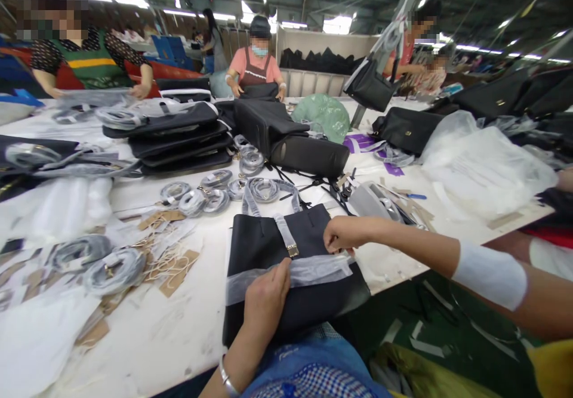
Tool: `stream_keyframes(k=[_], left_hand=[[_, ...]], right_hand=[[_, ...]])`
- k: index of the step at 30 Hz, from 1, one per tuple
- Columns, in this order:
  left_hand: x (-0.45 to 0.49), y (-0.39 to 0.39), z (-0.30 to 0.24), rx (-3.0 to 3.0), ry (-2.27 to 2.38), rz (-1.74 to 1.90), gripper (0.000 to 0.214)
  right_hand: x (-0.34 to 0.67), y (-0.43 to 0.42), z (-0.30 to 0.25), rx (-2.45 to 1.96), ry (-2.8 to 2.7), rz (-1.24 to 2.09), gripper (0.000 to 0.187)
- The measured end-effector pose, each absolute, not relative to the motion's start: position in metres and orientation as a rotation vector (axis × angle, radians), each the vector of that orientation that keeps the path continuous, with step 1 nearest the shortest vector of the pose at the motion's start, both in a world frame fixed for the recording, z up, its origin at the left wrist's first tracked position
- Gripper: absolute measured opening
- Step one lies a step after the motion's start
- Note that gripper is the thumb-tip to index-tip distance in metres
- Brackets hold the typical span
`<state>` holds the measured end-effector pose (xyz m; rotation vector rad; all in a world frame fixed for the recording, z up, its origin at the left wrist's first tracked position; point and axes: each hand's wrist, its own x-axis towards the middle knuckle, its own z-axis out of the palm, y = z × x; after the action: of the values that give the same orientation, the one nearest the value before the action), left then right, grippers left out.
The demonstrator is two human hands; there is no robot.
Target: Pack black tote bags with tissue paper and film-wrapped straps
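A black handbag (268, 249) lies flat on the white table (179, 320) in front of me, with a foam-wrapped strap and a gold buckle (292, 250) down its middle. A translucent plastic strip (313, 270) crosses the bag. My left hand (265, 302) presses on the strip's left part, fingers curled over it. My right hand (341, 234) pinches the strip's right end at the bag's upper right edge.
Several foam-wrapped coiled straps (197, 198) and cardboard tags (176, 270) lie left of the bag. Stacked black bags (179, 138) and an upright black bag (286, 135) stand behind. Clear plastic sheets (478, 165) lie right. Other people work at the far side.
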<state>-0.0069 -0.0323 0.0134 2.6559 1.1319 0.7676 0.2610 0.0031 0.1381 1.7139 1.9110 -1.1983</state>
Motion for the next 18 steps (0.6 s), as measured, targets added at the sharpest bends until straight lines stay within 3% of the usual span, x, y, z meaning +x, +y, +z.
stream_keyframes(k=[3,7,18], left_hand=[[-0.006,-0.032,0.013,2.673,1.141,0.781,0.026],[-0.007,-0.033,0.013,2.686,1.136,0.819,0.026],[-0.010,-0.033,0.009,2.693,1.051,0.931,0.025]], right_hand=[[0.255,0.008,0.141,1.697,1.851,-1.192,0.017],[0.247,0.012,0.144,1.632,1.883,-1.075,0.007],[0.230,-0.002,0.139,1.574,2.074,-0.745,0.019]])
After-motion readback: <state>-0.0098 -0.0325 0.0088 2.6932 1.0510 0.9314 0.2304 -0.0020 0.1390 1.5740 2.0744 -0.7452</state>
